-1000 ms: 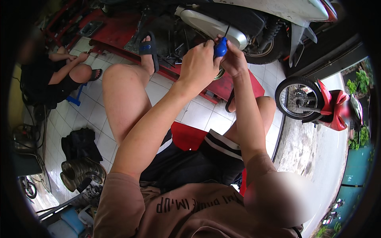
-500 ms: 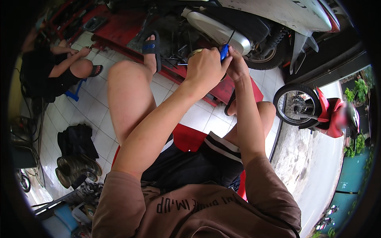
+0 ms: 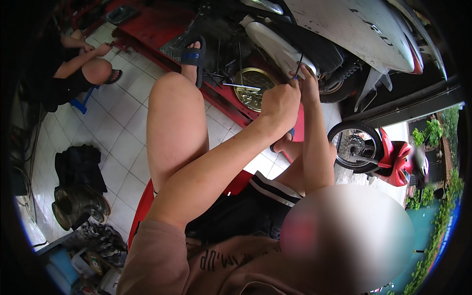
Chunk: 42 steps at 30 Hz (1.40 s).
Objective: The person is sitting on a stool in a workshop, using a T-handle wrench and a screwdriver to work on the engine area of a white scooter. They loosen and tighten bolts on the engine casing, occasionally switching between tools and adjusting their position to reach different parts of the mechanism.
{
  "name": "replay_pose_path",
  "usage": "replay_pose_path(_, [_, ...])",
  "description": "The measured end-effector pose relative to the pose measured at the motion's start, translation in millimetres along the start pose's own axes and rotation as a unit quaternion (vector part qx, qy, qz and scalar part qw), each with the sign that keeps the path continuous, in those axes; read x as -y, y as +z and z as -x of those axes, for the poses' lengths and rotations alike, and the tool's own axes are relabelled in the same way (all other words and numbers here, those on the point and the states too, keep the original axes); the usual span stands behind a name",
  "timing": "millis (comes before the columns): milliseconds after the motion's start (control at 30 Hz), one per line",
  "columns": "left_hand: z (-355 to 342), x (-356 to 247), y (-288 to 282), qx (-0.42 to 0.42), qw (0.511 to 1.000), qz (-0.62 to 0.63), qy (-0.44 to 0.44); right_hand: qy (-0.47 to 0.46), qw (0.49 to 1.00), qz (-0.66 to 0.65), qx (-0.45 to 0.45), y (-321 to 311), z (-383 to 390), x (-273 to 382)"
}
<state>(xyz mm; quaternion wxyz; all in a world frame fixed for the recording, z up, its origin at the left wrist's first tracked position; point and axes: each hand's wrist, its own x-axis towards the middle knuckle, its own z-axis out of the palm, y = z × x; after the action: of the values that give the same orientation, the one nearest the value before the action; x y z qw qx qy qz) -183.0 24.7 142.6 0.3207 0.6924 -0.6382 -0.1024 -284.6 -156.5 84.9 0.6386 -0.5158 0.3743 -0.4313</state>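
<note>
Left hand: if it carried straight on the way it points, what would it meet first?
Most likely the right hand, which shows just beyond the left hand, beside the screwdriver shaft; past that lies the silver scooter cover. Depth is hard to judge in this view.

Your left hand (image 3: 282,105) hides most of the handle (image 3: 295,77) of the screwdriver (image 3: 299,64) and part of the golden dish (image 3: 246,100), whose contents are too small to identify. Near right, a blurred oval (image 3: 346,241) masks your right sleeve. The far edge crops the scooter (image 3: 349,29); far left, darkness swallows the co-worker's head.
</note>
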Motion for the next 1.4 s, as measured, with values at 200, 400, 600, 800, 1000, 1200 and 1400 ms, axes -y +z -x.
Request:
replay_pose_path(200, [2.7,-5.6,-1.0,0.008,1.000,0.013,-0.024,-0.037,0.977,0.203,-0.059,6.4,-39.2,7.2])
replay_pose_path(400, [3.9,-5.7,2.3,0.035,0.997,0.037,-0.055,-0.074,0.977,0.193,-0.054,4.4,-55.2,-7.7])
replay_pose_path(600, [5.3,-5.8,-1.6,0.044,0.997,0.043,-0.055,-0.110,0.969,0.211,-0.064,3.9,-60.7,-15.7])
replay_pose_path(800, [11.5,-13.5,-14.4,0.012,0.998,0.006,-0.064,-0.097,0.971,0.202,-0.078,15.8,-69.7,-21.6])
replay_pose_path(1000, [17.4,-8.0,-25.8,0.001,0.998,0.024,-0.050,-0.171,0.891,0.372,-0.197,1.1,-102.8,-38.5])
replay_pose_path(1200, [16.8,-3.8,-30.7,-0.020,0.997,0.036,-0.066,-0.182,0.883,0.393,-0.180,10.3,-87.4,-36.3])
replay_pose_path(1400, [21.2,-4.4,-27.5,-0.021,0.997,0.006,-0.080,-0.186,0.928,0.307,-0.095,1.2,-56.2,-62.3])
